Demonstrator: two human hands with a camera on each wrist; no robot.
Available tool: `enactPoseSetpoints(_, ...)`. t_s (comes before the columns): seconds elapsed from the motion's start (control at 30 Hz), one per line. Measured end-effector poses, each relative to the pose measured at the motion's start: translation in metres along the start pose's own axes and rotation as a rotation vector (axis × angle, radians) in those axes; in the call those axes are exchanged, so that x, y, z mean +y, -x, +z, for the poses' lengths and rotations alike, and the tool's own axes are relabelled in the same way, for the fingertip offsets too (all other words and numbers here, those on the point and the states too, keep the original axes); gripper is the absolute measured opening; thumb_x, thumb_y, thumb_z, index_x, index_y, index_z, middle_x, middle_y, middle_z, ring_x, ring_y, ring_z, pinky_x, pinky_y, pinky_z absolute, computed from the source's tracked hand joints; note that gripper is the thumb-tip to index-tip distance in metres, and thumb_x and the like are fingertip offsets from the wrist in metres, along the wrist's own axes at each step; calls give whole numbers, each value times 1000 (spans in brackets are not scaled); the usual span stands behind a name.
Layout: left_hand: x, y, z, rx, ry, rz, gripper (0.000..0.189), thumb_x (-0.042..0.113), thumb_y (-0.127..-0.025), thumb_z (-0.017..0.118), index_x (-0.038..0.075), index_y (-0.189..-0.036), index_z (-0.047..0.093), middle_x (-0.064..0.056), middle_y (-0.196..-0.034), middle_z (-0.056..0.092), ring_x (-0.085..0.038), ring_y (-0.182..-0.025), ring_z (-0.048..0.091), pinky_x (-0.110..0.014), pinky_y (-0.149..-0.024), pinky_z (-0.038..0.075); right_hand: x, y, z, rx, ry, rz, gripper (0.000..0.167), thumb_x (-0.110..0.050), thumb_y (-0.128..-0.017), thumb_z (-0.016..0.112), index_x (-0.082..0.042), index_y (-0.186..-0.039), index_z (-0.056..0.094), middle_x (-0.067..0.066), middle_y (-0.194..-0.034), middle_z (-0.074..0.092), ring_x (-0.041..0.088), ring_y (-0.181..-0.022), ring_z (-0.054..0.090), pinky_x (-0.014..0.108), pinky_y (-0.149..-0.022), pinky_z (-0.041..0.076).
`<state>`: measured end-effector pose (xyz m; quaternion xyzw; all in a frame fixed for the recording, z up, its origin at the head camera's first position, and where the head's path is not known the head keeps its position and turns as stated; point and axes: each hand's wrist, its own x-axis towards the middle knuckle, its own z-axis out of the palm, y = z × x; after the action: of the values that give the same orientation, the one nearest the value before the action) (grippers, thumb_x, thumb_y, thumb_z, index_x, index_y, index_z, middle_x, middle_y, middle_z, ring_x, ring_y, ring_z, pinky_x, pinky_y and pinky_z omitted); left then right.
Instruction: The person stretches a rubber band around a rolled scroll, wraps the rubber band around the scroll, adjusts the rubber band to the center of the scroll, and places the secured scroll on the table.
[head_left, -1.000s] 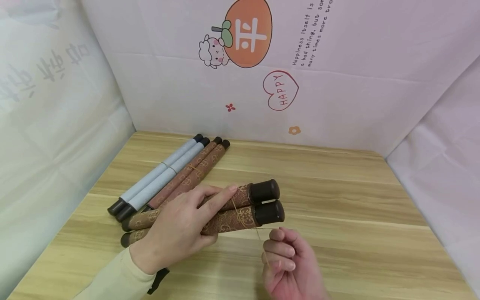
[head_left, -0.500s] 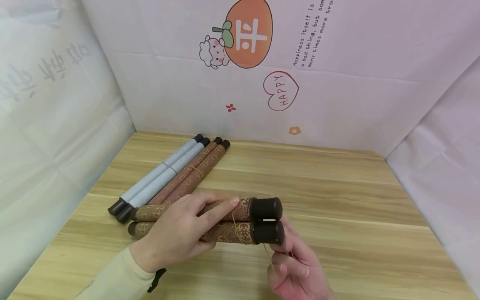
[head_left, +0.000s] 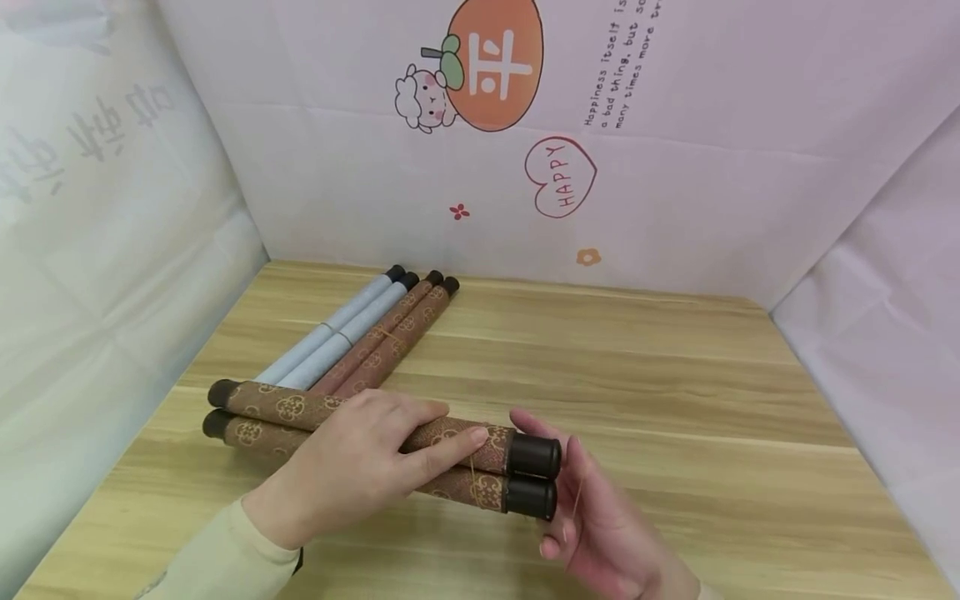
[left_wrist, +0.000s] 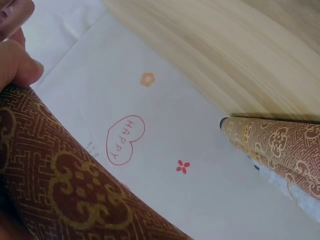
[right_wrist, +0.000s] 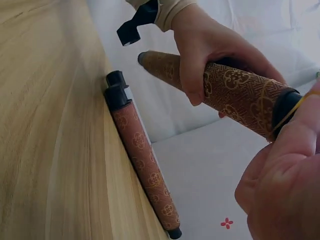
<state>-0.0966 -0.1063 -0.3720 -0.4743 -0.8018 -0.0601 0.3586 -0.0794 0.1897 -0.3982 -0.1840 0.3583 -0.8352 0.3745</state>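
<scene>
A brown scroll (head_left: 495, 454) with gold patterns and dark end knobs, rolled into two rolls side by side, is held above the table. Across its middle my left hand (head_left: 367, 458) grips it, thumb lying along the rolls. At the right-hand knobs is my right hand (head_left: 607, 525), its fingers spread partly behind them. A thin yellowish rubber band (right_wrist: 286, 120) stretches over these fingers beside the dark knob in the right wrist view. Close up in the left wrist view, the scroll's patterned cloth (left_wrist: 90, 185) fills the lower left. The right fingertips are partly hidden by the knobs.
On the wooden table (head_left: 675, 400), behind the held scroll, a pale blue scroll (head_left: 322, 337) and a reddish-brown scroll (head_left: 382, 346) lie side by side, each tied with a thin band. White printed cloth (head_left: 675, 208) stands behind and at both sides.
The held scroll has swung so its left end is higher and its right end lower. My right hand has moved from below the knobs to around their right end, spreading its fingers in the band.
</scene>
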Motion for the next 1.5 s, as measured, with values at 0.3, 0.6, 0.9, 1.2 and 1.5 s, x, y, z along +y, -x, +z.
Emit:
enactPoseSetpoints(0.3,4,-2,2,20,-144,30,41,18,-111,41,29,-146,58,-7,-108,69,-20,-87,69,-39,-71,58,-12,2,5,262,300,136,50,-43,-114,31,-33,-163,35,8,-146,58,0,-58,67,29,-69,62)
enactPoseSetpoints(0.6,12,-11,7,77,-282,53,35,21,-108,48,29,-138,65,-6,-98,71,-19,-75,68,-37,-67,58,-10,-13,7,445,680,155,54,-38,-108,55,-25,-159,42,21,-146,51,13,-50,61,39,-58,62)
enactPoseSetpoints(0.9,21,-17,6,61,-352,29,41,15,-101,53,32,-136,67,-4,-96,68,-18,-70,62,-35,-63,54,-8,-20,3,527,770,141,51,-33,-102,67,-23,-150,53,17,-134,62,28,-85,60,25,-48,53)
enactPoseSetpoints(1.2,21,-15,7,59,-347,25,44,13,-103,52,30,-142,62,-4,-96,66,-18,-68,61,-34,-61,54,-6,-23,0,534,754,154,55,-31,-99,72,-25,-150,54,17,-129,63,25,-89,58,23,-48,48)
enactPoseSetpoints(1.5,20,-14,9,81,-349,31,46,11,-100,54,30,-141,64,-3,-94,64,-17,-67,59,-33,-59,53,-4,-27,0,563,808,134,51,-34,-99,71,-24,-147,57,17,-126,63,26,-89,59,26,-46,50)
